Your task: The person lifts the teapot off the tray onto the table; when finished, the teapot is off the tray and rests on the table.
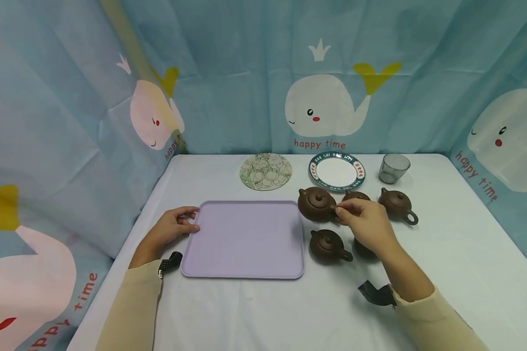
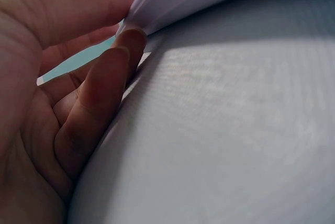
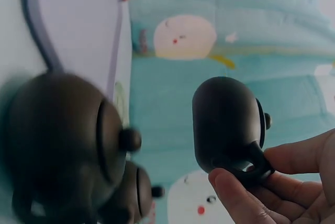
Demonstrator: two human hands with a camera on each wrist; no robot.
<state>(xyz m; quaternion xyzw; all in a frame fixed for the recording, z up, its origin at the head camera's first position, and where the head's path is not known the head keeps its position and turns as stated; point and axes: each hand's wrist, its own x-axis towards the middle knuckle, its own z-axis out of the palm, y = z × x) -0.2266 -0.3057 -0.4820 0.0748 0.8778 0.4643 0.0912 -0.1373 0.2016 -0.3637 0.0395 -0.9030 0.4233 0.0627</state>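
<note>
My right hand (image 1: pixel 371 225) pinches the handle of a dark brown teapot (image 1: pixel 316 204) between thumb and fingers. In the right wrist view this lidded teapot (image 3: pixel 226 116) is held up, seen against the curtain. My left hand (image 1: pixel 172 229) grips the left edge of a lavender tray (image 1: pixel 246 239) with thumb and fingers. The left wrist view shows fingers at the underside of the tray's rim (image 2: pixel 178 4). More brown teapots stand right of the tray: one in front (image 1: pixel 327 245), one at the far right (image 1: pixel 396 202), and others partly hidden by my right hand.
Behind the tray lies a round patterned mat (image 1: pixel 265 171). A plate with a green lettered rim (image 1: pixel 314 179) and a clear glass (image 1: pixel 393 169) stand along the back. A blue whale-print curtain (image 1: pixel 237 97) encloses the white table (image 1: pixel 228 317) at the back and sides.
</note>
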